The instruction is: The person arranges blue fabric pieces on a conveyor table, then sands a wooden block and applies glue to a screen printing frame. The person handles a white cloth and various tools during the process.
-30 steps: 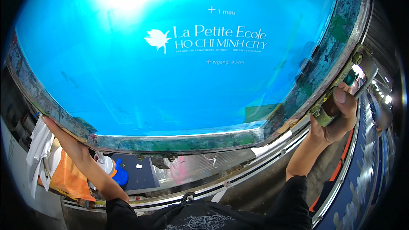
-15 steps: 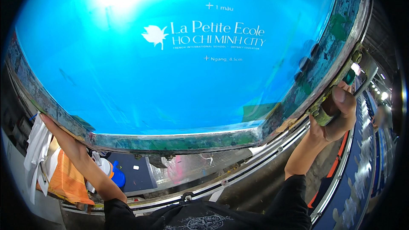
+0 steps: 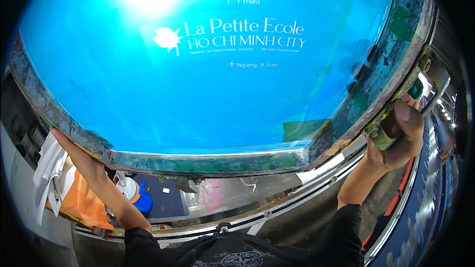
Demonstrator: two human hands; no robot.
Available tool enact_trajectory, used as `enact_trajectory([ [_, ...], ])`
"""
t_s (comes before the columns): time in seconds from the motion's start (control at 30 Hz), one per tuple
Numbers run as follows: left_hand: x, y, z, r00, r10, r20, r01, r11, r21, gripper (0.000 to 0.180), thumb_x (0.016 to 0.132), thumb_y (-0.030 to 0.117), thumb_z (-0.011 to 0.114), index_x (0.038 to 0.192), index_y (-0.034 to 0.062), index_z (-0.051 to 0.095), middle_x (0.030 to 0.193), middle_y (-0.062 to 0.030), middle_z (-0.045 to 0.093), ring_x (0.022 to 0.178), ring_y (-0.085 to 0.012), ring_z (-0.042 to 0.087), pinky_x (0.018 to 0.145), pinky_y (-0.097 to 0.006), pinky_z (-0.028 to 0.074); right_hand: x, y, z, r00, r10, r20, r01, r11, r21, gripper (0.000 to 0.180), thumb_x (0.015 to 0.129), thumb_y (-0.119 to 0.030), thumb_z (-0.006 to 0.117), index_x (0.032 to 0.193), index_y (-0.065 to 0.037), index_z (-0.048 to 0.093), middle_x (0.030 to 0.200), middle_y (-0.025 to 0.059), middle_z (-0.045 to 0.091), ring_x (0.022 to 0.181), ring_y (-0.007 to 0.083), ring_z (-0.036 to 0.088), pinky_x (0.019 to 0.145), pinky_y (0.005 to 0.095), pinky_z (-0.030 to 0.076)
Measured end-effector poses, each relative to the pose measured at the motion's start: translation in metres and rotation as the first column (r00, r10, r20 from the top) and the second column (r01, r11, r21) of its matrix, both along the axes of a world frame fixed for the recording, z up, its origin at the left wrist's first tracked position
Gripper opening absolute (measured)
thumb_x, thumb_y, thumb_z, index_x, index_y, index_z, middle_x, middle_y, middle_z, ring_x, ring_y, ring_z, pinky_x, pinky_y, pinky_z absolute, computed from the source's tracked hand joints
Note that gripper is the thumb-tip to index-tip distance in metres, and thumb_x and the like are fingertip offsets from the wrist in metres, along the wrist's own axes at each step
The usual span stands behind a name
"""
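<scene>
A large screen printing frame (image 3: pixel 208 164) is raised before me, its wooden border stained green and grey. Its bright blue mesh (image 3: pixel 198 104) carries a pale flower emblem and lettering, with strong glare near the top. My right hand (image 3: pixel 403 136) is closed around a worn metal bracket (image 3: pixel 380 136) bolted to the frame's right side, thumb on the near side. My left hand (image 3: pixel 58 136) is at the frame's left edge, holding it from beneath; the fingers are hidden behind the border.
White cloths (image 3: pixel 49 173) and an orange cloth (image 3: pixel 85 200) hang at the left. Near them stand a blue container (image 3: pixel 143 200) and a white tub (image 3: pixel 127 188). A metal rail (image 3: pixel 267 213) runs below the frame. At right stretches a long blue table with pale shapes (image 3: pixel 418 207); a blurred person (image 3: pixel 445 136) stands beyond.
The frame has tilted slightly, its right side and my right hand shifting a little rightward in view. The emblem sits slightly higher and further left. Both hands keep their places on the frame.
</scene>
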State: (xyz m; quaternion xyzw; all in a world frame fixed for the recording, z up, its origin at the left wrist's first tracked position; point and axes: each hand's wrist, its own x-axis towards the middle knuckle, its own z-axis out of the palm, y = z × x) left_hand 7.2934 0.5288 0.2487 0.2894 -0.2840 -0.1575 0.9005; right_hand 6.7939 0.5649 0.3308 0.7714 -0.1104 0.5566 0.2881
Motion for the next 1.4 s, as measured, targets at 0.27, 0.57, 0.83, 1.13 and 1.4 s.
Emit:
enact_trajectory([
  [0.27,-0.005,0.002,0.003,1.000,0.022,-0.009,-0.022,1.000,0.005,0.084,0.101,0.065,0.041,0.159,0.0073,0.024,0.163,-0.0077,0.027,0.144,-0.0240,0.034,0.118,-0.036,0.028,0.014,-0.006,0.007,0.996,0.075,-0.052,-0.075,0.997,0.010,0.053,0.083,-0.007,0.083,0.125,0.004,0.053,0.132,0.0249,0.057,0.121,0.0336,0.056,0.107,0.0464,0.043],
  [0.57,0.002,-0.004,-0.003,0.999,-0.029,0.034,0.028,0.999,0.016,0.086,0.100,0.067,0.041,0.160,0.0085,0.020,0.163,-0.0086,0.026,0.145,-0.0246,0.034,0.118,-0.038,0.027,0.016,0.005,0.001,1.000,-0.012,-0.002,0.012,1.000,-0.015,0.046,0.083,-0.006,0.081,0.122,0.003,0.057,0.128,0.0240,0.059,0.119,0.0323,0.059,0.105,0.0437,0.046],
  [0.83,0.031,-0.103,0.008,0.887,-0.437,0.149,0.397,0.887,0.236,0.070,0.100,0.063,0.049,0.142,0.0066,0.046,0.125,-0.0087,0.057,0.111,-0.0193,0.057,0.096,-0.035,0.046,0.073,0.034,-0.013,0.805,0.253,0.536,-0.436,0.866,0.246,0.037,0.084,-0.003,0.078,0.116,0.003,0.060,0.127,0.0230,0.060,0.119,0.0307,0.059,0.104,0.0399,0.045],
  [1.13,-0.150,-0.010,-0.008,0.018,-0.195,0.981,0.389,0.905,0.173,0.118,0.072,0.031,0.084,0.160,0.0015,0.011,0.167,-0.0199,0.015,0.155,-0.0344,0.013,0.123,-0.050,0.017,0.142,0.004,-0.059,0.438,0.030,0.898,-0.599,0.755,0.267,0.053,0.082,0.001,0.072,0.129,-0.004,0.048,0.111,0.0018,0.059,0.092,0.0106,0.057,0.084,0.0289,0.048],
  [1.4,-0.253,0.004,-0.084,0.623,-0.326,0.711,0.242,0.945,0.221,0.096,0.077,0.026,0.081,0.151,-0.0019,0.026,0.151,-0.0209,0.035,0.141,-0.0349,0.027,0.114,-0.046,0.029,0.247,-0.019,-0.097,0.258,0.299,0.919,-0.699,0.714,-0.036,0.056,0.077,0.008,0.078,0.106,-0.008,0.033,0.137,0.0346,0.049,0.112,0.0270,0.063,0.085,0.0319,0.052],
])
